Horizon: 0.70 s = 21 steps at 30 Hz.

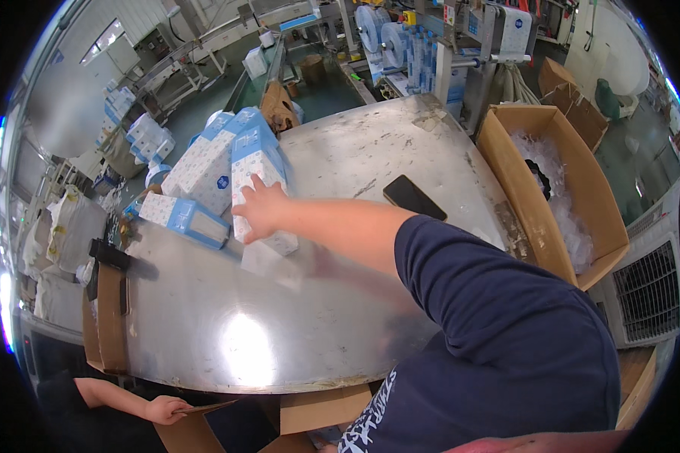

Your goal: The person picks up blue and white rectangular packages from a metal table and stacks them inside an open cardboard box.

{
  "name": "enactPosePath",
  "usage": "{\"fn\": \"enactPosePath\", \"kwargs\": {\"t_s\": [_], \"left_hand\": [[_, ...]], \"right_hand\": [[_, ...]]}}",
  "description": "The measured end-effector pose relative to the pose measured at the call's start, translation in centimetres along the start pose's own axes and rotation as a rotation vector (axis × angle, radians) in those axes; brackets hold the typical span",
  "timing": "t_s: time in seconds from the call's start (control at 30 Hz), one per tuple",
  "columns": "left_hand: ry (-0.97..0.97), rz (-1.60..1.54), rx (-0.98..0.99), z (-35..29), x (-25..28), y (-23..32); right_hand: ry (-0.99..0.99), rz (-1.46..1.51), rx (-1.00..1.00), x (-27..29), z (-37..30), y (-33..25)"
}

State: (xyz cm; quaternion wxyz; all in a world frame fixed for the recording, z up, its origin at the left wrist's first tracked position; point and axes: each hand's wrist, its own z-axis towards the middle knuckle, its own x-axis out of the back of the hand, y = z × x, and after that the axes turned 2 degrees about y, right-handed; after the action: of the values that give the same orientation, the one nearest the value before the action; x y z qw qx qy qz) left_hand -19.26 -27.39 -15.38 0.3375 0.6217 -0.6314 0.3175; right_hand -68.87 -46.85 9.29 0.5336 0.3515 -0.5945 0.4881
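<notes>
Head view: the right hand [263, 211], fingers spread, overlies a white-and-blue patterned rectangular pack [252, 162]; no closed grip shows. Similar packs [202, 174] remain on the silver-grey metal table [340, 155].

Pack [255, 162]: oblong and straight-sided, it is showing a white body scattered with small printed marks and a light-blue far end. It is lying lengthwise on the metal counter [340, 325], its blue end pointing away from the viewer. Similar packs [199, 177] are resting just to its left. Its near end is casting a pale reflection.
</notes>
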Motion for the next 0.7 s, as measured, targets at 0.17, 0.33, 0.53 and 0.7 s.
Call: {"fn": "enactPosePath", "kwargs": {"t_s": [0.17, 0.33, 0.53, 0.7], "left_hand": [[-0.095, -0.006, 0.014, -0.1, -1.4, -2.5], [-0.21, -0.053, 0.127, -2.9, -3.5, -6.2], [-0.312, -0.104, -0.031, -1.7, -1.1, -6.9], [-0.372, -0.542, -0.418, -0.9, 15.4, -0.4]], "right_hand": [[-0.131, 0.012, -0.081, -1.3, 3.5, -0.9], [-0.017, -0.018, 0.188, -2.4, -1.8, -2.4], [-0.185, 0.29, 0.696, -0.4, -14.5, -1.4], [-0.388, 0.198, 0.564, 0.6, -12.8, -5.4]]}}
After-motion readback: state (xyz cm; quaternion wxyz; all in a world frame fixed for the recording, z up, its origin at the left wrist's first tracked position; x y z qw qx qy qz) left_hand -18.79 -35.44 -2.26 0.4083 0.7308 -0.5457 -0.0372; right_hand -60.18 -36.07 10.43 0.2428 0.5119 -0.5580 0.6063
